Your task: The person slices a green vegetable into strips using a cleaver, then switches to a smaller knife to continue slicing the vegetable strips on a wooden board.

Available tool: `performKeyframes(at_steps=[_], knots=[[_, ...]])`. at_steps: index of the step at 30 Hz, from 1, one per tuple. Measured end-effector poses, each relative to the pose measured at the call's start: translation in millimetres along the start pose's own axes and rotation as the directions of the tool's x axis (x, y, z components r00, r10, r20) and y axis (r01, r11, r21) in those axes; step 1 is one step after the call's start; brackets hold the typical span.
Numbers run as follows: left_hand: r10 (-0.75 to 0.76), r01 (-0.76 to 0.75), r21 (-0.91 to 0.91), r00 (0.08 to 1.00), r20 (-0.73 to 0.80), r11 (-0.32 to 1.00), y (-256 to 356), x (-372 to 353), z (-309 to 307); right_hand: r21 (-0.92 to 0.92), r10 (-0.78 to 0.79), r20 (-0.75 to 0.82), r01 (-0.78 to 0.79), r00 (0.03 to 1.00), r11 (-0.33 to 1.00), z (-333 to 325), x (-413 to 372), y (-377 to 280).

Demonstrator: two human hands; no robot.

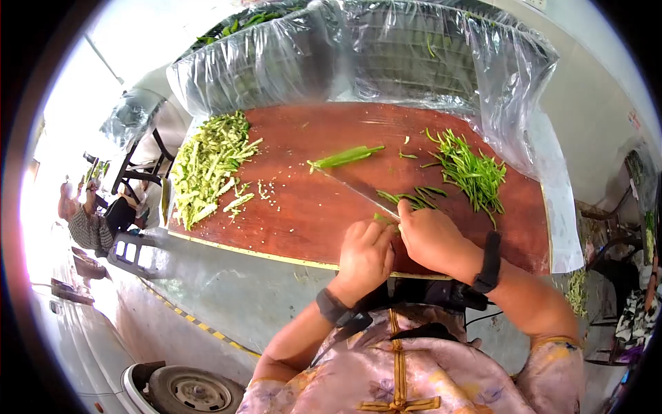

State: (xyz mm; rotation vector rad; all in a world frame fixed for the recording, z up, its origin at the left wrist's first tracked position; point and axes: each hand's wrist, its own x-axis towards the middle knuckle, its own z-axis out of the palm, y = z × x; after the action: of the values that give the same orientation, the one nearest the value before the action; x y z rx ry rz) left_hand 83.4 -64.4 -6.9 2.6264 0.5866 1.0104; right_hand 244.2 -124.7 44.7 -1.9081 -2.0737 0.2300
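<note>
On a reddish-brown wooden cutting board [303, 207] my right hand [431, 238] grips the handle of a knife [358, 188]; its blade runs up and left toward a green vegetable stalk [345, 157]. My left hand [365, 257] is curled right beside the right one, fingers pressing a small green piece [383, 219] at the board's near edge. A heap of pale chopped pieces [207, 165] lies at the board's left end. Thin green strips [472, 171] are piled at the right, with a few more strips [417, 199] near my right hand.
A large crate lined with clear plastic [386, 55] stands behind the board, greens showing at its top. Another person [93, 221] sits far left by a dark frame. A wheel [193, 390] shows at the bottom left; chairs and a seated person [638, 303] at the right.
</note>
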Motion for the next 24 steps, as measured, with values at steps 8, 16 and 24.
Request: performKeyframes(at_steps=[8,16,24], knots=[[-0.012,0.010,-0.034,0.998,-0.060,0.999,1,-9,3,0.028,0.183,-0.132,-0.181,0.974,0.983,-6,-30,11],[0.019,-0.019,0.014,0.998,-0.052,1.000,1,-6,2,0.037,0.110,-0.018,-0.109,0.994,0.993,-10,-63,-4],[0.000,0.001,0.027,0.999,-0.042,1.000,2,-6,1,0.021,0.102,0.080,-0.104,0.992,0.994,-18,-54,-5]])
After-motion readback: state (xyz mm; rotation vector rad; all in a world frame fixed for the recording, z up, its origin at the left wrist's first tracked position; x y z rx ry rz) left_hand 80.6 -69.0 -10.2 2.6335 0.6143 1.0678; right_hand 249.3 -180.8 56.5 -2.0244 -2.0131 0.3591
